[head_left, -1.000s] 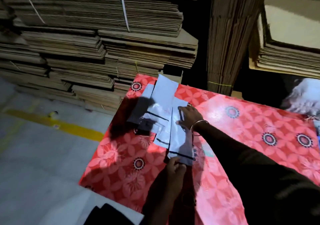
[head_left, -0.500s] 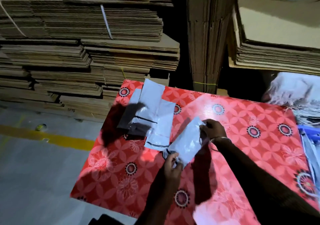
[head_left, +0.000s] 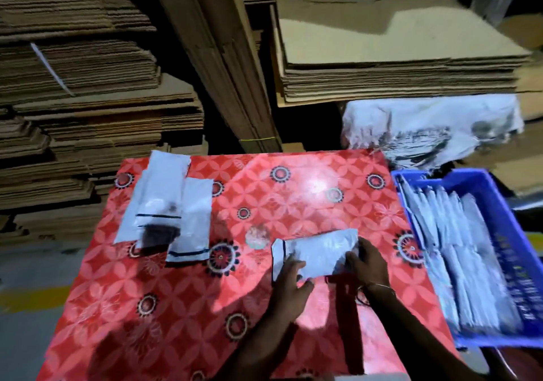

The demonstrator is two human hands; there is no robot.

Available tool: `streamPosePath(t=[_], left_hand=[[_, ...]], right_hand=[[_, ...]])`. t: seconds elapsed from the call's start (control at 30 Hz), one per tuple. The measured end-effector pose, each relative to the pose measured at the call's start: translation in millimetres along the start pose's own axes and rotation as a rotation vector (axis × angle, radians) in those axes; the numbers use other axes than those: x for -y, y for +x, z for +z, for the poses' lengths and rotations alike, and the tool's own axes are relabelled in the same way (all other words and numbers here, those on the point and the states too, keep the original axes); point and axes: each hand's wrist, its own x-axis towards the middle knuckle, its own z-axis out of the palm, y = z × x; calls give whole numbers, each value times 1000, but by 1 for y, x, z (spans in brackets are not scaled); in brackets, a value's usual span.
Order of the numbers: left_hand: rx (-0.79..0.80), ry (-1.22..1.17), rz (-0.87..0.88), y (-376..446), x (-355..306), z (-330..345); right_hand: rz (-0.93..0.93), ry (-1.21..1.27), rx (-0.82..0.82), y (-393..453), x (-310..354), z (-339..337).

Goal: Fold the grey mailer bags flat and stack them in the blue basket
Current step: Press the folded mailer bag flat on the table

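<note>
The left hand (head_left: 289, 275) lies with fingers spread on the near-left part of a grey mailer bag (head_left: 316, 252), pressing it to the red flowered tabletop (head_left: 293, 198). The right hand (head_left: 365, 263) curls round the bag's right end, gripping it. Both forearms reach in from the near edge, the right one wearing a thin bangle. The bag lies crosswise near the tabletop's middle. It looks light, thin and glossy, probably slippery and limp, so holding it by the ends while pinning the middle seems wise. Further left lie 3 or so unfolded bags (head_left: 167, 201), overlapping. At the right stands the blue basket (head_left: 499, 204), already holding folded bags in rows.
</note>
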Motion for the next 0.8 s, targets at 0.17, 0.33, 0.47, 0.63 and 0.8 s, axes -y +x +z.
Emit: streamPosePath(t=[0.17, 0.33, 0.47, 0.63, 0.8], left_hand=[[-60, 237, 77, -6, -4, 4], [-151, 627, 239, -9, -14, -1], [-37, 912, 329, 10, -16, 3], [175, 1040, 207, 26, -3, 6], [192, 1083, 176, 29, 14, 11]], right_hand=[[-183, -296, -64, -8, -20, -20], [-625, -407, -18, -23, -17, -7], [-617, -522, 207, -16, -8, 14], [-535, -730, 377, -5, -23, 32], [-527, -770, 366, -6, -33, 40]])
